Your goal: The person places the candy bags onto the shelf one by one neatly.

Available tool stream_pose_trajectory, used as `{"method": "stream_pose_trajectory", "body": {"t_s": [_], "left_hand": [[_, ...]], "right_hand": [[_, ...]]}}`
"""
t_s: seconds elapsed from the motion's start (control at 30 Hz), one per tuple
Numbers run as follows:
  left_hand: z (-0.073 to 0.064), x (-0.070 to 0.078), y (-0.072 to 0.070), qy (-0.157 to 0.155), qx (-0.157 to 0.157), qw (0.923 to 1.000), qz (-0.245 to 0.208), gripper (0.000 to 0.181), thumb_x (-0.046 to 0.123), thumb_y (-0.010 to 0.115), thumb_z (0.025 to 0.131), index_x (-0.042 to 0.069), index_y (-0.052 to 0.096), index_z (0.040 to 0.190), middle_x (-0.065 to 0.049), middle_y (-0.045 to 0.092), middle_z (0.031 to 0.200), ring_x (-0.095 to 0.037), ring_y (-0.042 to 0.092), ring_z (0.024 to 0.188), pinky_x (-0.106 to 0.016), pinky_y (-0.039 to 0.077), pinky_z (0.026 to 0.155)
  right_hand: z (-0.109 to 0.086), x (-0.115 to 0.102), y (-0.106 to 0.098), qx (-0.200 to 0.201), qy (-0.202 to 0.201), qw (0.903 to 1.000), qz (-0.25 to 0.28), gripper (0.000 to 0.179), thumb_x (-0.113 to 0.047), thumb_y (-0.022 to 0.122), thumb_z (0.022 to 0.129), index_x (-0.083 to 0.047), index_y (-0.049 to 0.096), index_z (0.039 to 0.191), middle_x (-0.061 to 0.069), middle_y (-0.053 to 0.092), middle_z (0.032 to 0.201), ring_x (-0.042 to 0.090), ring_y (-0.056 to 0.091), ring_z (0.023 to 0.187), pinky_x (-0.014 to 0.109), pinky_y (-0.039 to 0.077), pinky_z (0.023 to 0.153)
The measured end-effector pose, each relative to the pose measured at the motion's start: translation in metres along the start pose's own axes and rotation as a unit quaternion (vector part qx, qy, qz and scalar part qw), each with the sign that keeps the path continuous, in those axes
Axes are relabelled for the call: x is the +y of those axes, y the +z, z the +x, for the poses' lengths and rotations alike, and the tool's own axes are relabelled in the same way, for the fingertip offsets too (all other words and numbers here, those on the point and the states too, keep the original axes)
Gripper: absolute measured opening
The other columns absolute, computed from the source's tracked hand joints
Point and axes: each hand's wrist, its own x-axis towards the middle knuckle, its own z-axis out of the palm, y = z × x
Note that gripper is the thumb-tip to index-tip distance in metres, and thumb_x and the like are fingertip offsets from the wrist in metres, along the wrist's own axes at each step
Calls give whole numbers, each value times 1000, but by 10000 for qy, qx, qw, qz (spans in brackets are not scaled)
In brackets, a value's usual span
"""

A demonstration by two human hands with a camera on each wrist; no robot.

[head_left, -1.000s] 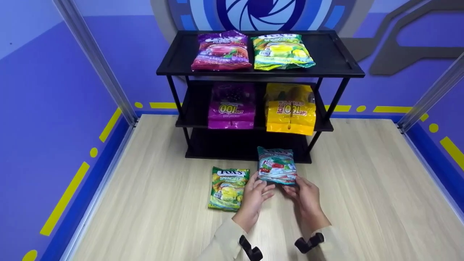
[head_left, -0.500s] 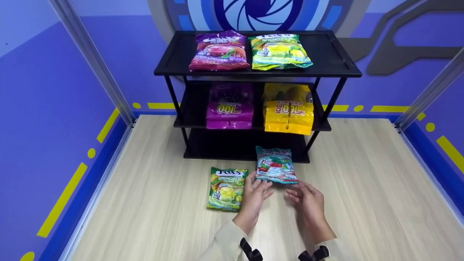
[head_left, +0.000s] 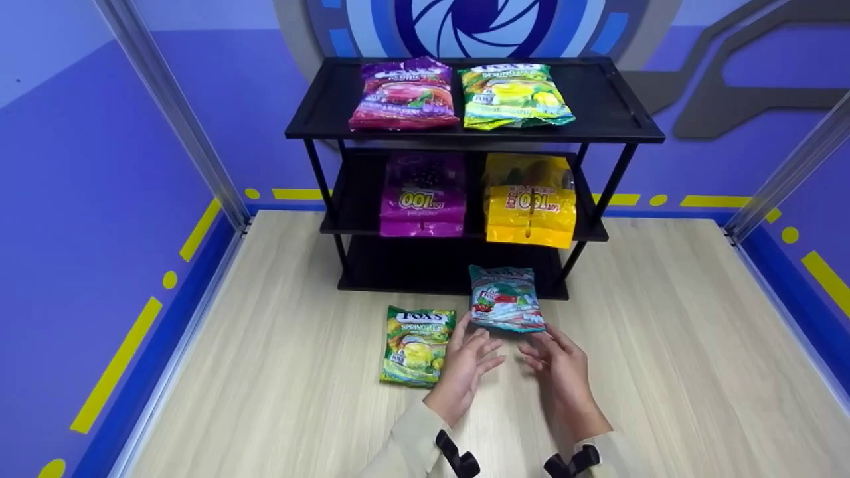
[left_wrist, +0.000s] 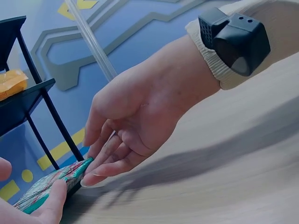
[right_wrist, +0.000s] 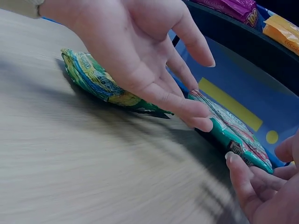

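Note:
A teal candy bag (head_left: 507, 300) with red fruit printed on it overlaps the front edge of the rack's lowest shelf, its near end toward me. At its near left corner is my left hand (head_left: 465, 365), fingers extended and loosely bent; the right wrist view shows these fingers touching or just beside the bag's edge. My right hand (head_left: 561, 372) is at the near right corner, its fingertips against or very near the edge in the left wrist view. Neither hand is curled round the bag. A green-yellow candy bag (head_left: 417, 346) lies flat on the table, left of my left hand.
The black three-tier rack (head_left: 601, 133) stands against the back wall. On its top lie a purple-red bag (head_left: 404, 96) and another green-yellow bag (head_left: 514, 96). The middle shelf carries a purple bag (head_left: 424, 196) and a yellow bag (head_left: 530, 202). Walls enclose the wooden table (head_left: 265, 385).
The teal bag has shifted slightly toward the shelf. My right hand drew back from the bag's corner, then came near it again. The left hand has barely moved.

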Motion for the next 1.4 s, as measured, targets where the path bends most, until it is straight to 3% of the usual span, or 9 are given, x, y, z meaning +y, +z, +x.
{"method": "stream_pose_trajectory", "body": {"t_s": [0.17,0.4,0.63,0.87,1.03,1.23,1.4], "left_hand": [[4,2,1,-3,46,10000,45,65,13,47,100,14,15,156,-29,30,150,-40,55,122,-40,56,93],[12,5,4,-3,217,9997,119,65,12,47,100,9,12,155,-31,31,148,-41,55,121,-38,56,92],[13,5,10,220,490,9981,294,67,13,47,100,0,6,152,-34,28,149,-43,58,117,-39,58,88],[14,6,11,239,353,9973,599,69,11,48,99,0,7,153,-33,32,149,-43,58,118,-41,59,86],[19,7,9,153,348,9959,824,69,12,49,99,0,8,153,-33,37,146,-39,65,108,-39,60,80],[28,8,7,-53,432,9953,863,74,14,54,96,3,9,154,-29,54,135,-33,72,88,-33,61,67],[34,9,6,-116,433,9948,910,73,14,51,97,5,7,155,-24,59,130,-29,73,83,-32,61,67]], "right_hand": [[6,0,0,-14,82,9999,-114,47,-17,44,102,-7,37,147,22,57,135,15,72,87,25,59,71],[12,-4,4,59,5,9999,-95,46,-15,44,102,-3,37,146,15,67,123,13,72,81,25,59,66],[11,-3,10,223,-157,9996,-72,47,-17,46,101,3,33,142,25,60,130,15,73,83,26,60,71],[13,-4,11,236,-244,9993,-129,48,-19,47,101,1,35,143,28,54,136,16,73,86,27,60,73],[16,-5,10,145,-195,9992,-307,52,-19,47,101,-2,32,148,27,53,137,16,73,88,25,60,72],[22,-5,10,52,-88,9992,-395,53,-14,46,101,-5,29,150,18,66,124,15,72,86,24,59,68],[29,-6,11,-30,6,9999,-98,56,-12,47,100,-4,27,151,9,74,107,14,72,81,23,58,64]]}}
